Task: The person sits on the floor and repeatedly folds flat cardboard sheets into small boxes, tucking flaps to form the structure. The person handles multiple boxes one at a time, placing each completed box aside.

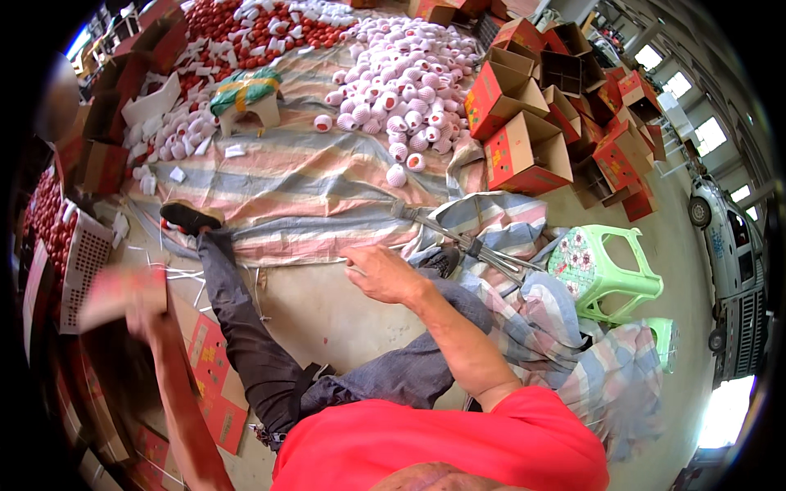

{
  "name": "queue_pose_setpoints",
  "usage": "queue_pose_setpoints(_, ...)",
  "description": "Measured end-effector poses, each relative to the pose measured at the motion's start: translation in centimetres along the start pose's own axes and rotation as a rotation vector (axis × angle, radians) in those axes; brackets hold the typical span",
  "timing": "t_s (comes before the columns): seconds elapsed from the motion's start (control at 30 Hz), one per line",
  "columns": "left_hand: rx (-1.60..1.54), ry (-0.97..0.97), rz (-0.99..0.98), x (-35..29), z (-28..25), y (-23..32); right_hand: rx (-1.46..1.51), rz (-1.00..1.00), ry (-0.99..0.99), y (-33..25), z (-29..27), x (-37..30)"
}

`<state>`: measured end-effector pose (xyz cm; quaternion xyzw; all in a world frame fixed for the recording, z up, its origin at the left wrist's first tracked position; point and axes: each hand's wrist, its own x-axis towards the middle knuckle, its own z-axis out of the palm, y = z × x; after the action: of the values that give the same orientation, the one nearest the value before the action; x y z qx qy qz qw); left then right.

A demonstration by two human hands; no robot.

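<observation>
At the left, my left hand [146, 321] is closed on the edge of a red cardboard box [106, 293]; both are smeared by motion. The box's dark inside shows below the hand. My right hand [381, 274] hovers in front of my bent right leg, fingers loosely bent and apart, with nothing visible in them. Flattened red carton pieces [214, 385] lie on the floor beside my left leg. Past my feet, a striped tarp [303, 176] carries a heap of fruit in white foam nets [401, 78] and bare red fruit [254, 37] farther left.
Open red cartons [528, 155] are stacked at the right back. A green plastic stool [610, 270] stands at my right near bunched tarp. A low stool with a green cover [246, 94] sits on the tarp. A white perforated crate [86, 254] is at the left; a vehicle [733, 262] is far right.
</observation>
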<state>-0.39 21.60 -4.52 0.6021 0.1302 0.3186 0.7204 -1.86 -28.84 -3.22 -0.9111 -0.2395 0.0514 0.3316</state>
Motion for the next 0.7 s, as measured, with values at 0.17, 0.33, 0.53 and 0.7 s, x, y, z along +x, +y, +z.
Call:
queue_pose_setpoints(0.17,0.006,-0.599,0.750,0.4,34.6,16.7,-0.074,0.065,-0.096,1.5,1.5,2.0)
queue_pose_setpoints(0.33,0.028,-0.891,0.811,-7.6,39.7,18.5,-0.090,0.126,-0.211,1.4,2.6,2.6)
queue_pose_setpoints(0.53,0.211,-0.795,0.201,-9.0,22.3,3.7,-0.096,0.027,-0.194,0.7,3.0,2.1)
queue_pose_setpoints(0.7,0.575,-0.288,-0.030,-10.6,-1.7,-12.7,-0.066,0.058,-0.217,0.2,2.8,2.1)
